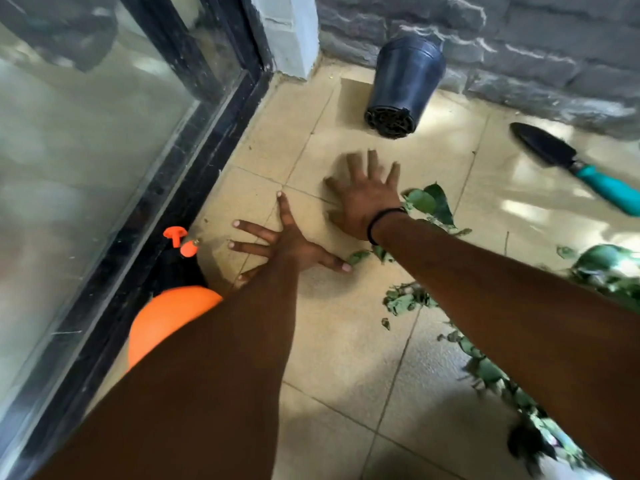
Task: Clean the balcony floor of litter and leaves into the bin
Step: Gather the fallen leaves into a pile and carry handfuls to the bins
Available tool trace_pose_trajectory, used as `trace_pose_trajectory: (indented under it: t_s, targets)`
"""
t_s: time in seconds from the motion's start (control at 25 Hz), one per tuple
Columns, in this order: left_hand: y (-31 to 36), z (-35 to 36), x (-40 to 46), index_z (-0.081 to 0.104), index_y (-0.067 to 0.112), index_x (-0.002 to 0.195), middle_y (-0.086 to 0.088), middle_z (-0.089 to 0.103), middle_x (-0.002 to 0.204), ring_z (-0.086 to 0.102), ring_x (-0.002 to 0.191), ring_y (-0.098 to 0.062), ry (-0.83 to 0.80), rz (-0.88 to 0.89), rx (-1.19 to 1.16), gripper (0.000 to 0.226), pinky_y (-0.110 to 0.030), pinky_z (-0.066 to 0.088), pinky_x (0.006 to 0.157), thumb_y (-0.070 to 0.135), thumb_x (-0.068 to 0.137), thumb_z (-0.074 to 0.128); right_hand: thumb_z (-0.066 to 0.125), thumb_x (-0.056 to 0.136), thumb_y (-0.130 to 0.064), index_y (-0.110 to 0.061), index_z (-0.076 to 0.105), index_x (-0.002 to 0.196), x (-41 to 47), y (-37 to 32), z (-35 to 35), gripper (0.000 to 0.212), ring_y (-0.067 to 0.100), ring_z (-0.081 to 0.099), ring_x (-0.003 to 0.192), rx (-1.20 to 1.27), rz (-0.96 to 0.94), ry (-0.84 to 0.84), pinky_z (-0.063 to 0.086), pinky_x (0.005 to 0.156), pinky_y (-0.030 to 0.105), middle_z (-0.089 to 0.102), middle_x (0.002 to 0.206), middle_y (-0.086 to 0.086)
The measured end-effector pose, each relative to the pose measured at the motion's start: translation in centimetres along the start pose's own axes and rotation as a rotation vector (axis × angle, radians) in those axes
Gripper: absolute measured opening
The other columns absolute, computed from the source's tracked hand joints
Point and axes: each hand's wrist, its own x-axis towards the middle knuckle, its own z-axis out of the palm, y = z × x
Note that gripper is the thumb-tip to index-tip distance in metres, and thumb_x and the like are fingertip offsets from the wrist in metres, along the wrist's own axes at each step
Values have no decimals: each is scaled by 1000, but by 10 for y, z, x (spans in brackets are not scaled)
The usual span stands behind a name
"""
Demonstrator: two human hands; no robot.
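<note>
head | left hand splayed flat on tile, holding nothing | right hand spread, empty, beside leaves | bin not visible | advice: rake leaves into 1 pile with flat palms, avoiding trowel

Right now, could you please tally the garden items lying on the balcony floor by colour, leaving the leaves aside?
Black: 1, the tipped-over black plastic plant pot
Black and teal: 1, the black-bladed hand trowel with teal handle
Orange: 1, the round orange plastic sprayer
Total: 3
</note>
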Motion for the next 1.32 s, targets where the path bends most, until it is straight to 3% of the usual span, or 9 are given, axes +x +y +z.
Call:
trace_pose_trajectory:
  t_s: [0.16,0.4,0.52,0.64,0.76,1.04,1.12,1.2,1.32]
  targets:
    - [3,-4,3,-37,57,139,-33,-52,141,-42,130,-61,45,-12,90,180,-86,-8,95,62,17,96,23,96,-69,-53,-1,152,-67,76,37,62,46,-10,150,94,238,-19,9,107,80,-12,166,5]
    - [-5,0,5,-31,54,145,-36,-40,148,-34,136,-59,95,47,193,170,-81,-8,106,77,22,85,36,105,-30,-39,4,157,-158,133,62,62,28,-6,154,117,80,-78,17,116,68,-11,167,-6]
    - [-20,20,3,-17,55,151,-25,-34,157,-31,142,-52,150,174,200,140,-77,-10,110,83,49,76,42,102,-15,-31,6,159,-189,138,87,69,28,-4,154,97,59,-56,20,118,63,-9,167,-6]
    - [-28,63,-5,-2,53,155,-13,-18,167,-16,151,-46,349,403,308,85,-75,0,114,83,84,35,45,99,-6,-26,9,160,-206,131,97,73,26,-4,154,159,75,-18,20,121,56,-6,168,-5]
    - [9,140,-42,-11,46,156,-12,-19,166,-16,151,-43,387,645,449,66,-69,-3,117,70,98,9,46,95,-3,-19,13,160,-227,120,101,74,27,-1,154,167,89,-23,20,124,47,-4,168,0]
    - [27,242,-148,1,52,156,-6,-34,161,-33,146,-38,87,760,390,61,-64,-17,116,63,102,29,56,98,-30,-24,52,139,-293,137,45,42,28,48,132,-144,-2,-218,36,111,52,54,142,-1]
    - [33,232,-162,31,53,150,2,-12,167,-14,153,-35,-3,728,183,50,-58,-4,122,53,102,44,60,96,-32,-29,55,133,-314,158,29,37,26,46,128,-209,-100,-164,35,110,54,55,137,-2]
    - [41,212,-159,53,45,137,2,10,168,26,150,-32,35,639,-109,49,-55,29,119,27,94,68,59,96,-32,-30,53,133,-320,190,13,38,27,46,128,-109,-81,-58,41,107,53,50,141,3]
    - [44,195,-146,35,42,152,-8,-10,169,2,153,-42,101,463,69,84,-65,18,119,28,83,82,45,100,-48,-25,41,145,-320,235,14,51,30,41,135,67,77,46,44,106,48,36,152,10]
